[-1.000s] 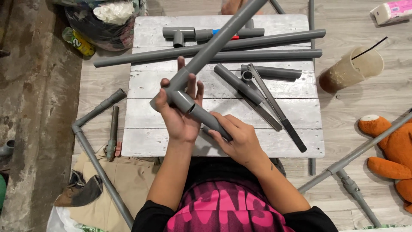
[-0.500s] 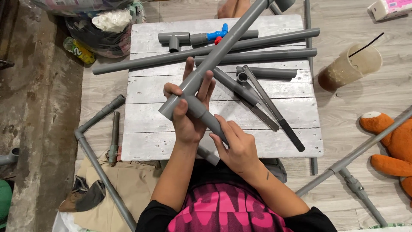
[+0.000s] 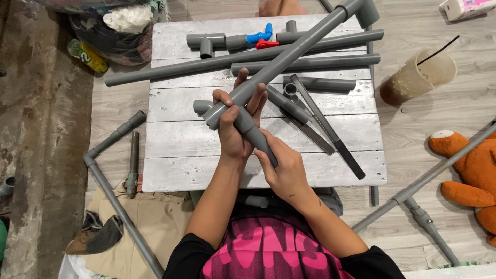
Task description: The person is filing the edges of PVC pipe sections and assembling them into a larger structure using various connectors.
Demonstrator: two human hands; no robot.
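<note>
Together, both hands, left hand and right hand, grip one grey pipe assembly.

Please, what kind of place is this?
Probably a home floor used as a makeshift plumbing workbench: grey pipes lie on a low white wooden table, with a stuffed toy on the wooden floor beside it.

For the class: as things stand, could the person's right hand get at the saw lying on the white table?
Probably yes, but not at once. The saw lies bare just beside the right hand, with nothing across its handle end. That hand, though, is wrapped around the short grey pipe and would need to let go first.
</note>
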